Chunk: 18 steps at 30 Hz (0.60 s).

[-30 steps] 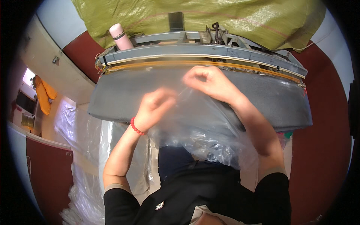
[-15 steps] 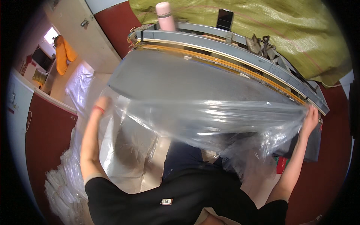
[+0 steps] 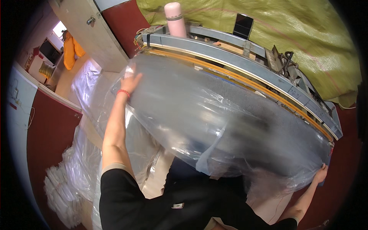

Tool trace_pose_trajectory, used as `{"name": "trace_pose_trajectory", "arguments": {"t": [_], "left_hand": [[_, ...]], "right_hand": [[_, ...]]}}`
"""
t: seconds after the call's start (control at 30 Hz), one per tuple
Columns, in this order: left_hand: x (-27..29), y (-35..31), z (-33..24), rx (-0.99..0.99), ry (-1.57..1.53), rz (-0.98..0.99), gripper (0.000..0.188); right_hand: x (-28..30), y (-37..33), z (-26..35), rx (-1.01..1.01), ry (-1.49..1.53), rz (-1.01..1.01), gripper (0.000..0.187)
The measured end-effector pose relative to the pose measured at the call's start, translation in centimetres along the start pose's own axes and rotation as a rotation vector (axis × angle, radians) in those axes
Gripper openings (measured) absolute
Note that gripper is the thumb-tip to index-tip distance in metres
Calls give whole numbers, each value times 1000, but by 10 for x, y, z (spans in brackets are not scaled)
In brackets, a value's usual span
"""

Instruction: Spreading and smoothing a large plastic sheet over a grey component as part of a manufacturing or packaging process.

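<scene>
A sheet of clear plastic film (image 3: 199,111) is spread over a long dark grey table surface (image 3: 245,86), with creases and bright reflections along it. My left hand (image 3: 131,81), with a red band at the wrist, is at the far left corner, shut on the film; its fingertips are somewhat blurred and the thumb stands out to the side. At the right end, the fingers of my right hand (image 3: 321,173) close on the film's near corner. Between my hands the near edge of the film hangs loosely in front of my body.
Behind the surface runs a grey metal rail (image 3: 230,53) with a yellow strip. A pink bottle (image 3: 175,21), a dark phone-like slab (image 3: 243,26) and metal clamps (image 3: 285,59) stand there. Crumpled plastic (image 3: 63,188) lies at the lower left, near a door (image 3: 90,34).
My left hand has moved away from me and to the right, drawing the film over the far left of the surface. My right hand has come down toward me. The view has shifted slightly.
</scene>
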State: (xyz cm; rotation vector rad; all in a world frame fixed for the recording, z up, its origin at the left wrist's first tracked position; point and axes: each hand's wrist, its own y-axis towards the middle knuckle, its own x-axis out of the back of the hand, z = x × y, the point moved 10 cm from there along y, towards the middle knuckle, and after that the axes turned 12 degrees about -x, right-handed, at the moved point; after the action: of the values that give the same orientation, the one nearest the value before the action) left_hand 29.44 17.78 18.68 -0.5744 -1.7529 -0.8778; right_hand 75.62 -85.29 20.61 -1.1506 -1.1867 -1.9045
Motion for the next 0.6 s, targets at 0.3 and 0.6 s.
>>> {"name": "trace_pose_trajectory", "arguments": {"t": [0.3, 0.6], "left_hand": [[21, 15, 23, 179, 102, 215, 64], [96, -113, 120, 295, -559, -865, 29]], "right_hand": [[-27, 28, 3, 10, -121, 30, 44], [21, 94, -65, 3, 353, 16, 53]]}}
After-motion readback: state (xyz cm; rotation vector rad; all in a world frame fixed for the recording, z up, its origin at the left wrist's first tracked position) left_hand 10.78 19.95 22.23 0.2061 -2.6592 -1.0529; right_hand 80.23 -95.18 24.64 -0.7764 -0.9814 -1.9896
